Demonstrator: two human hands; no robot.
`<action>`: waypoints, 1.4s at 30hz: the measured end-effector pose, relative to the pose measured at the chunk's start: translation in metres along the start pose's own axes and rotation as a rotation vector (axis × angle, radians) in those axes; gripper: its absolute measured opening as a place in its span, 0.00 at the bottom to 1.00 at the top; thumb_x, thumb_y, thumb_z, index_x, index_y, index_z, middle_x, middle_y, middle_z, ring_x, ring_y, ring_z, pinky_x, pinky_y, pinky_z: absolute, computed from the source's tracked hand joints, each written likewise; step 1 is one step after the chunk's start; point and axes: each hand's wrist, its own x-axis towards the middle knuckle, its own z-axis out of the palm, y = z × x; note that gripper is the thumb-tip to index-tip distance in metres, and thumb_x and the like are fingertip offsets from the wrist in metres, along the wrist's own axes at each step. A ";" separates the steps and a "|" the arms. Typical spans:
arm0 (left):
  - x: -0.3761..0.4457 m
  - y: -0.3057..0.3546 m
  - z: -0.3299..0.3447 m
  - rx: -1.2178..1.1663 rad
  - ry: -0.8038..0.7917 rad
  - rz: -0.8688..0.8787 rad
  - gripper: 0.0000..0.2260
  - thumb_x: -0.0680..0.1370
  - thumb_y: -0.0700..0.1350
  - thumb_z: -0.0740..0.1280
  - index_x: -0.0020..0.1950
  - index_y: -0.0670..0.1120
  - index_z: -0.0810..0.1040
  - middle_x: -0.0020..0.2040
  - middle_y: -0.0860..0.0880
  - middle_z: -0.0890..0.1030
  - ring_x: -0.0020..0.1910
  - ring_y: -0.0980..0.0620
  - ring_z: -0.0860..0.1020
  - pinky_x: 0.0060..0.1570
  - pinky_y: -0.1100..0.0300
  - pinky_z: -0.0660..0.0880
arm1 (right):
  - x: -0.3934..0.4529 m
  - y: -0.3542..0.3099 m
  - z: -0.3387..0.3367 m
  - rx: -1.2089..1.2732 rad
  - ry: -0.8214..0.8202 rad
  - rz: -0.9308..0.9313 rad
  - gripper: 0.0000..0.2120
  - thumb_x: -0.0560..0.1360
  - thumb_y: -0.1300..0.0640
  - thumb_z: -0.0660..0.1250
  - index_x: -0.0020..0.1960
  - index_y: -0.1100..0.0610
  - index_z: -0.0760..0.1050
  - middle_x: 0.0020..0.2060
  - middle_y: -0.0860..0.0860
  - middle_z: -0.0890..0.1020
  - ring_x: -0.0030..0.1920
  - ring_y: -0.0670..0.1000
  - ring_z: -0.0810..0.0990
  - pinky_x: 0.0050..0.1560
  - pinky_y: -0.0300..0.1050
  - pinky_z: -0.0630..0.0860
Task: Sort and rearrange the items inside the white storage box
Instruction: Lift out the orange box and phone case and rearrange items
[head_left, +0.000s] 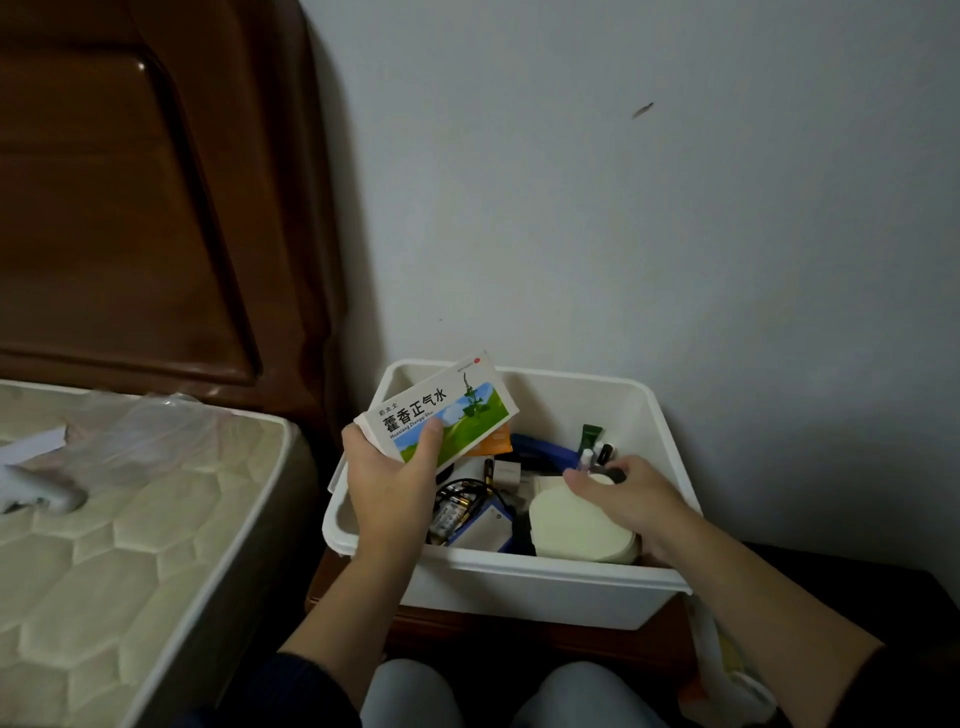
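The white storage box (519, 582) sits on a dark wooden nightstand (519, 642), against the wall, right of the mattress (104, 519). Above its left rim, the left hand (387, 483) grips a medicine carton (439, 410), long axis rising toward the far right; label reads "藿香正气水", "Huoxiang Zhengqi Shui". Right hand (631, 496) reaches into the box, fingers curled over small bottles (597, 457); what it grasps cannot be told. A cream round case (576, 525), batteries (457, 506), and a green tube (591, 436) lie inside.
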 end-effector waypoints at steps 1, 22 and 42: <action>0.001 0.000 0.000 -0.009 0.003 -0.007 0.20 0.76 0.48 0.79 0.59 0.52 0.71 0.53 0.57 0.82 0.48 0.73 0.80 0.39 0.75 0.77 | 0.000 0.000 0.000 -0.023 -0.045 0.048 0.30 0.67 0.34 0.79 0.59 0.51 0.76 0.52 0.53 0.84 0.52 0.57 0.84 0.54 0.61 0.85; 0.000 0.000 0.002 -0.012 -0.021 -0.013 0.19 0.75 0.49 0.79 0.52 0.59 0.69 0.51 0.59 0.81 0.47 0.75 0.80 0.34 0.75 0.76 | -0.023 -0.032 0.044 -0.929 -0.445 -0.289 0.27 0.76 0.38 0.71 0.73 0.39 0.70 0.74 0.53 0.65 0.76 0.63 0.60 0.74 0.58 0.66; 0.026 0.005 -0.034 -0.251 0.095 0.048 0.19 0.76 0.50 0.79 0.62 0.55 0.73 0.57 0.58 0.86 0.58 0.56 0.85 0.49 0.66 0.82 | -0.006 -0.091 0.169 -1.079 -0.619 -0.912 0.27 0.82 0.43 0.66 0.75 0.56 0.71 0.72 0.57 0.73 0.69 0.60 0.73 0.68 0.57 0.74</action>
